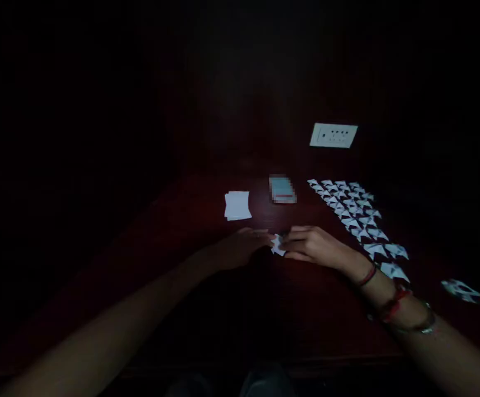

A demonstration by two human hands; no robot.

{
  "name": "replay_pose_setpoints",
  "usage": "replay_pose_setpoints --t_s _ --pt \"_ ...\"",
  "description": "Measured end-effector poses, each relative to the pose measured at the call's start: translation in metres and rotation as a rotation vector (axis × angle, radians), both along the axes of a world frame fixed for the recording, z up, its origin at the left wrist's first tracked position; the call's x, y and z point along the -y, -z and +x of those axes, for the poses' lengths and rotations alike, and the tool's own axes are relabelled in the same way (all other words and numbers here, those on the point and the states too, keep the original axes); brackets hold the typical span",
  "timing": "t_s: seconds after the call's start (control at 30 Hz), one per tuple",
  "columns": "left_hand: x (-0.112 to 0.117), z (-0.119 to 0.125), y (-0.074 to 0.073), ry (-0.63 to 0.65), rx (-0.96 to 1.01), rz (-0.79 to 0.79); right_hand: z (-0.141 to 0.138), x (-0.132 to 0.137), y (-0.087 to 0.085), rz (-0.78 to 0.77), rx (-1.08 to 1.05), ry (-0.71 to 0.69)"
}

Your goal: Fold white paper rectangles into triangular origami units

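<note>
Nearest on my right, bands [397, 305] circle my forearm, and a pale, roundish item [462, 290] lies beyond them on the dark table [306, 309]; now mid-table, a small white paper [278, 246] sits between my hands, left hand [250, 245] with fingertips at its left edge, right hand [312, 245] with fingers over its right; pinching or pressing, I can't tell for either; farther, left, white sheets [238, 206]; a blurred block [282, 189] right of them; rows of folded papers [351, 207] far right; beyond, a socket plate [334, 135].
</note>
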State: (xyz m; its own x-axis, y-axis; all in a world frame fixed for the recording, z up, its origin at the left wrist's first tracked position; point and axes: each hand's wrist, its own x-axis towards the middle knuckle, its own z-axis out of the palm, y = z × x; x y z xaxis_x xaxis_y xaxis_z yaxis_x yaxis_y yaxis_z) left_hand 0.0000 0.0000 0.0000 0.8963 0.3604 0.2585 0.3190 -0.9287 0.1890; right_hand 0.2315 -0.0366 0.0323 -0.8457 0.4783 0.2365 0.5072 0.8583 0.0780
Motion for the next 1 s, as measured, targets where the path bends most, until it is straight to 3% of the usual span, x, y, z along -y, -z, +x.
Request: replay_pose_setpoints --t_s 0.23,0.57,1.0 --pt "0.002 0.003 -0.005 -0.005 0.001 -0.022 -0.004 0.001 0.005 0.114 0.027 -0.027" --pt "0.006 0.004 -0.012 -0.001 -0.042 0.129 -0.01 -0.008 0.015 -0.294 -0.329 0.155" --pt "0.014 0.003 -0.019 -0.008 -0.104 0.095 -0.013 -0.018 0.016 -0.412 -0.366 0.236"
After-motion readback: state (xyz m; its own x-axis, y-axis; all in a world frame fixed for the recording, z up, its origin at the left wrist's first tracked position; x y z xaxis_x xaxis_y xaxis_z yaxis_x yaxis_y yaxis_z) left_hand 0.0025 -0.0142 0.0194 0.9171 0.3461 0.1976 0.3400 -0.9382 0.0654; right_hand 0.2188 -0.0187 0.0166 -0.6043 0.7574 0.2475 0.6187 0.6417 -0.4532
